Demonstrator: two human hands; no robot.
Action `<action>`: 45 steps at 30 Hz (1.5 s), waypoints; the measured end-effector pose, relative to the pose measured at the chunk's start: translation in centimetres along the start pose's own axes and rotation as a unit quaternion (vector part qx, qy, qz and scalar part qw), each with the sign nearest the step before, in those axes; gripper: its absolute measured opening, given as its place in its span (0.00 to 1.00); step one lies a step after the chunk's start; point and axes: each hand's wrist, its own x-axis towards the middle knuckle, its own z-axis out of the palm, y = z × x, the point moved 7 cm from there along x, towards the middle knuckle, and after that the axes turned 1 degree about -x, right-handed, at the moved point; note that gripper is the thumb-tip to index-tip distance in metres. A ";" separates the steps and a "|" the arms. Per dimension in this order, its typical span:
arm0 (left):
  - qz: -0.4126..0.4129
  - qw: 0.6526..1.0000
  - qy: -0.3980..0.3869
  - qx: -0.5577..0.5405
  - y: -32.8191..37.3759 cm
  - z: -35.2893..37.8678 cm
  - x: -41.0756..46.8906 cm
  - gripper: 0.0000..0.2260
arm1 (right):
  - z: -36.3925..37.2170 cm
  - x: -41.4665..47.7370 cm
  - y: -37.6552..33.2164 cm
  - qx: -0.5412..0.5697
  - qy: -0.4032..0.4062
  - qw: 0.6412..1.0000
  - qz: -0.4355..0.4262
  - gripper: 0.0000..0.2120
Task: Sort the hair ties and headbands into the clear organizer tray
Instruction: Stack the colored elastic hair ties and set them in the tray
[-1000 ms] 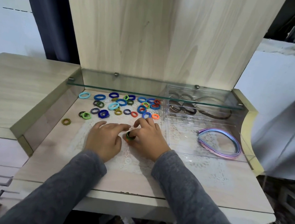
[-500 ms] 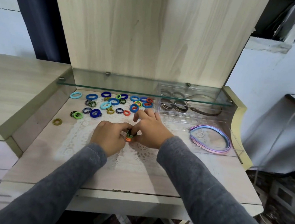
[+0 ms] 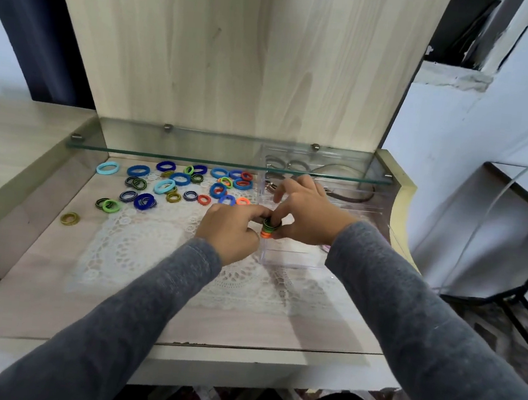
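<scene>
Now mid-carry, by the look of it: small stack of hair ties [image 3: 270, 227], green and dark rings on top, orange at the bottom, pinched from both sides at centre frame. Left hand [image 3: 231, 233] curled, fingertips closing on the stack from the left; right hand [image 3: 311, 216] gripping it with thumb and forefinger, other fingers lifted and spread. Stack held right at the near left corner of the clear organizer tray [image 3: 292, 259], just by its wall; hard to tell whether over a compartment or short of it. Dark headband [image 3: 350, 197] lying in the tray's far section under the glass shelf [image 3: 195, 159]. Plenty left to sort: loose hair ties [image 3: 177, 186] scattered upper left of centre on the lace mat [image 3: 139, 245], one olive tie [image 3: 69, 219] apart at far left. Next, probably: shift the stack a little right over a free compartment, lower it level to keep the rings piled, release with both hands together, then reach back left for more
</scene>
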 end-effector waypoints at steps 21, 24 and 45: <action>0.150 0.983 -0.010 0.106 -1.8 4.3 -0.9 0.35 | 4.2 -0.2 1.4 0.026 -0.102 0.994 0.027 0.10; 0.155 0.984 -0.009 0.091 -2.0 4.6 -0.9 0.33 | 4.2 -0.3 1.4 0.013 -0.141 0.989 0.035 0.12; 0.268 0.955 0.129 0.009 -1.3 3.0 -1.8 0.13 | 3.7 -1.0 -0.3 -0.026 -0.234 0.969 0.080 0.18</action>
